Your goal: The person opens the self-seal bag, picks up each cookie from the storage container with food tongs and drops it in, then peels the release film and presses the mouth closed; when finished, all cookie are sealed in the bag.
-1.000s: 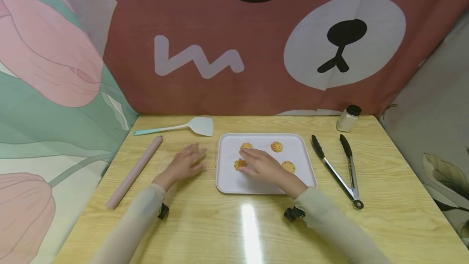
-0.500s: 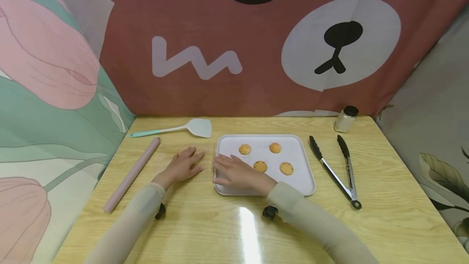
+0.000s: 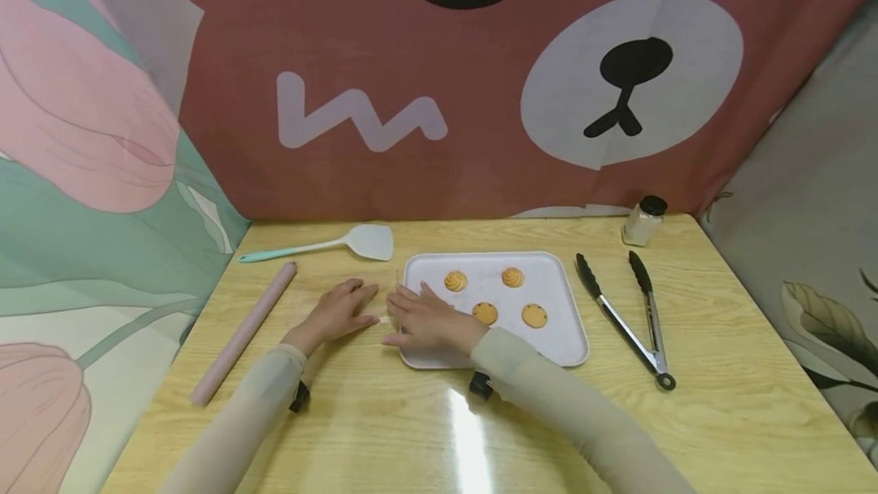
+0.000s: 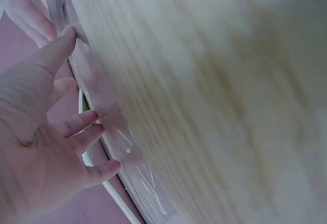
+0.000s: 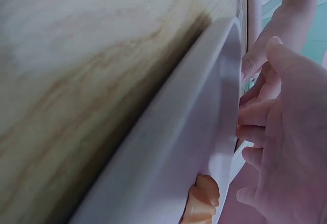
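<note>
My left hand (image 3: 336, 312) is low over the table, left of a white tray (image 3: 569, 357), its fingers loosely bent. In the left wrist view, its fingertips touch a clear, shiny plastic film (image 4: 134, 157) lying on the wood. My right hand (image 3: 421, 319) reaches across the tray's left rim, fingers spread toward the left hand and the film. No thing shows between its fingers; its underside is hidden in the head view. In the tray are two piped swirl cookies (image 3: 456, 280) at the back and two round flat cookies (image 3: 534, 315) in front.
A white spatula (image 3: 370, 241) with a mint handle lies behind my left hand. A pink roll (image 3: 243, 338) lies at the left. Right of the tray are spread black-tipped tongs (image 3: 627, 326); a black-lidded jar (image 3: 644, 221) leans at the back right. A printed cloth hangs behind the table.
My right hand has moved left from over the cookies to the tray's left rim. A ridged cookie seen at its fingertips a second ago is out of sight. My left hand has barely moved.
</note>
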`<state>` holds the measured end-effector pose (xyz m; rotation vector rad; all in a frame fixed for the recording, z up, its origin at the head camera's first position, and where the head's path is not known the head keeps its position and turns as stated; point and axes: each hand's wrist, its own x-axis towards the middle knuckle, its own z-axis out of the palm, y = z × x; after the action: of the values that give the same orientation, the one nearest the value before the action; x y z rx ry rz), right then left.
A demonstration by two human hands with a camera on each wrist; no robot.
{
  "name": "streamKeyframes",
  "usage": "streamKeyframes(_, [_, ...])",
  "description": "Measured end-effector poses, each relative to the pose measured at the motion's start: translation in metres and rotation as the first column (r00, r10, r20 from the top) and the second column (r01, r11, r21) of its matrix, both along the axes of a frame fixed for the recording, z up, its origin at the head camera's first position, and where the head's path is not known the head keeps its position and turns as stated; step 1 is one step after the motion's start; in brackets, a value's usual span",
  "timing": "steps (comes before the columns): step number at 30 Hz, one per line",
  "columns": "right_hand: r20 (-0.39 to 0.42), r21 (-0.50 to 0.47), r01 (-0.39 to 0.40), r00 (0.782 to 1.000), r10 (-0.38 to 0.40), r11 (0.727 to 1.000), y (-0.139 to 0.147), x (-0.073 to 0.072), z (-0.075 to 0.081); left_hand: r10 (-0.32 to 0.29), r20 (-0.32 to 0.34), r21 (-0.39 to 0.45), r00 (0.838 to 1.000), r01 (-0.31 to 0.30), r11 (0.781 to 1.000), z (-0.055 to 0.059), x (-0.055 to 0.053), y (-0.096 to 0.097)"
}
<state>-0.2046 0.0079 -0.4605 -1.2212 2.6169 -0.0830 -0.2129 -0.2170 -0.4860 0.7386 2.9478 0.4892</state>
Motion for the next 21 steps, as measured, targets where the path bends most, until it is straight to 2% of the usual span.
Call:
streamKeyframes(7, [0.010, 0.064, 0.010, 1.000, -0.011, 0.998, -0.007, -0.003, -0.001, -0.029, -0.112, 0.048, 0.993, 0.034, 0.998, 0.000, -0.002, 0.001])
streamKeyframes(13, [0.005, 0.066, 0.000, 1.000, -0.001, 0.998, -0.006, -0.002, 0.000, -0.015, -0.114, 0.098, 0.993, 0.026, 0.995, 0.001, -0.004, 0.004])
streamKeyframes(17, [0.004, 0.062, -0.004, 1.000, 0.004, 0.998, -0.006, -0.002, -0.001, -0.037, -0.135, 0.120, 0.990, 0.053, 0.991, -0.001, -0.007, 0.006])
streamKeyframes(21, [-0.010, 0.069, -0.008, 1.000, 0.009, 0.998, -0.006, -0.001, -0.002, -0.056, -0.148, 0.104, 0.987, 0.072, 0.992, 0.001, -0.008, 0.010])
